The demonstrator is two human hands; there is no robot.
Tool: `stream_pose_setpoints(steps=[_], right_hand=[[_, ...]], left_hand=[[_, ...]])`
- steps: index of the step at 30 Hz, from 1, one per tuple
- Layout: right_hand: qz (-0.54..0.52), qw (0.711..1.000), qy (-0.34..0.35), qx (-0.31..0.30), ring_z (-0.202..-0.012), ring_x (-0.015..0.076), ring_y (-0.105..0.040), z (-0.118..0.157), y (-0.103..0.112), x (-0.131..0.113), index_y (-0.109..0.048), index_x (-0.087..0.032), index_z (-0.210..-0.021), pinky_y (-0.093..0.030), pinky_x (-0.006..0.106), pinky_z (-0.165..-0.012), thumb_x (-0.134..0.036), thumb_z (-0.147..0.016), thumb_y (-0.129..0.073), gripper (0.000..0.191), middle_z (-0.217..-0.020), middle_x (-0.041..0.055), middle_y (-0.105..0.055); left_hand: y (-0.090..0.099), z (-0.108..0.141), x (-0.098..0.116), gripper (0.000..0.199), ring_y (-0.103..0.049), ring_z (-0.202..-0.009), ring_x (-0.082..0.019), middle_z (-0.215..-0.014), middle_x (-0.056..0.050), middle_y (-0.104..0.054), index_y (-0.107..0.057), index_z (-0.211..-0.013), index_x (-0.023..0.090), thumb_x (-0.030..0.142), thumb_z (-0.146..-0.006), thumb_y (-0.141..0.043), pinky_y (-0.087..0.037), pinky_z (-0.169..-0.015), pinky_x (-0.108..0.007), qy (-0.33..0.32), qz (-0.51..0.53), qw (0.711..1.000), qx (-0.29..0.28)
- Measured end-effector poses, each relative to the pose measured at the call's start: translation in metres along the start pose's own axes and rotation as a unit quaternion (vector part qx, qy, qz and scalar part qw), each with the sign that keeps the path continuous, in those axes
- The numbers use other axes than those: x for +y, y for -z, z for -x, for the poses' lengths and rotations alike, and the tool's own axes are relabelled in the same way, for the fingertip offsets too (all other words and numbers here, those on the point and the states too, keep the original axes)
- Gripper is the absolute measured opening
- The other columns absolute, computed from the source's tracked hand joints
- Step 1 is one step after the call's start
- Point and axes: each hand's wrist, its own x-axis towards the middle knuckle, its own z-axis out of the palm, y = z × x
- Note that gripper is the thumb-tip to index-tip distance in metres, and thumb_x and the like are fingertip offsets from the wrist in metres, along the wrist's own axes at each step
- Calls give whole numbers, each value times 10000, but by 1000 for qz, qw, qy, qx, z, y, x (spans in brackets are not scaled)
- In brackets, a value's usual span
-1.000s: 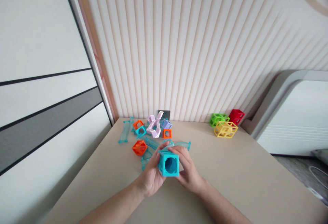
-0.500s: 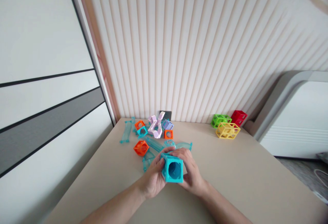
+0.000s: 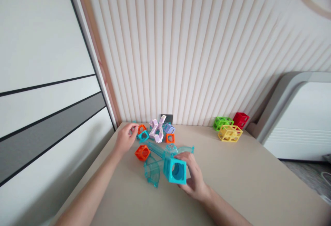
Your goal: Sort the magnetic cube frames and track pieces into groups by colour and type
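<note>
My right hand [image 3: 192,177] holds a turquoise block [image 3: 175,170] with a round hole facing me, its fingers on the block's right side. Away at the back left, my left hand [image 3: 126,137] has its fingers bent together beside an orange cube [image 3: 141,128]; what they may hold is hidden. A teal cube [image 3: 143,136] lies just right of that hand. Nearer to me sit another orange cube [image 3: 142,153] and a clear teal curved track piece [image 3: 152,171].
Lilac zigzag pieces [image 3: 156,131], a blue-violet cube [image 3: 169,128] and an orange cube [image 3: 170,138] stand at the back. Green [image 3: 222,123], yellow [image 3: 230,133] and red blocks [image 3: 241,120] are at the back right of the table [image 3: 232,174].
My left hand has let go of the turquoise block and moved to the back left, over where a clear teal track piece lay. The block stays in my right hand.
</note>
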Motion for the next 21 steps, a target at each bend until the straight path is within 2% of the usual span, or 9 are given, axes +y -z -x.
stream_pose_setpoints(steps=[3,5,8,13,21], right_hand=[[12,999,25,-43,-1017,307,-613,-2,-1,-2,-466,-212,-1361,-488,458,-884,-550,-968,-508,520,-1126,144,-630],[16,997,35,-62,-1014,305,-618,-2,-1,-2,-466,-214,-1361,-486,459,-886,-533,-955,-542,522,-1128,142,-637],[20,996,37,-77,-1024,301,-619,-1,-1,-3,-467,-215,-1357,-483,461,-894,-497,-947,-568,508,-1137,143,-638],[25,997,29,-74,-1011,293,-615,-2,-1,-1,-471,-205,-1343,-476,455,-889,-469,-958,-548,474,-1122,141,-641],[34,997,14,-74,-1014,300,-618,-1,-2,3,-483,-222,-1338,-471,462,-899,-470,-936,-582,483,-1120,132,-653]], left_hand=[[-8,7,-35,247,-661,-733,-199,-894,-76,-729,-674,-961,186,317,-934,-467,-558,-728,-320,-9,-38,999,-5],[-11,16,-45,263,-682,-865,-235,-968,-96,-727,-688,-993,195,280,-929,-448,-558,-831,-369,-25,-56,998,-27],[-15,26,-48,319,-666,-1031,-255,-1063,-92,-708,-712,-1044,225,188,-907,-426,-517,-967,-408,-51,-70,993,-77],[-25,34,-45,400,-640,-1120,-248,-1156,-68,-668,-721,-1078,257,90,-839,-447,-494,-1026,-404,-59,-80,986,-135],[-36,42,-45,254,-604,-1223,-306,-1335,-96,-585,-690,-1072,235,223,-846,-573,-490,-1048,-463,-28,-72,980,-182]])
